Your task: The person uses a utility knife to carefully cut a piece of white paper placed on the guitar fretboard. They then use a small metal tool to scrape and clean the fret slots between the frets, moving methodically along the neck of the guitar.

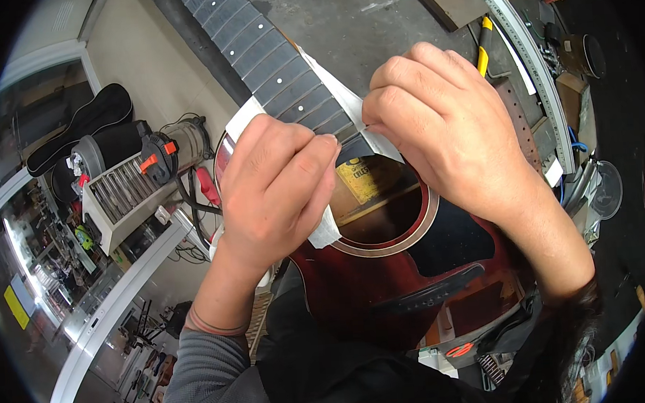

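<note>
A dark red acoustic guitar point(342, 292) lies in front of me, its fretboard point(280, 80) running to the upper left. White masking strips point(326, 232) flank the fretboard's end beside the sound hole point(382, 220), where a yellow label shows inside. My left hand point(274, 186) is closed, thumb and fingers pinched at the fretboard's last frets. Across the fretboard's other edge my right hand point(446, 118) is also closed, fingertips pinched beside another white strip point(338, 87). Whatever lies between the fingertips of either hand is too small or hidden to make out.
A long metal ruler point(506, 9) and a yellow-and-black tool point(484, 47) lie on the dark workbench point(356, 17) at the upper right. Left of the guitar stand a black-and-orange clamp-like tool point(158, 155) and a black case point(78, 130). A round tin point(583, 55) sits far right.
</note>
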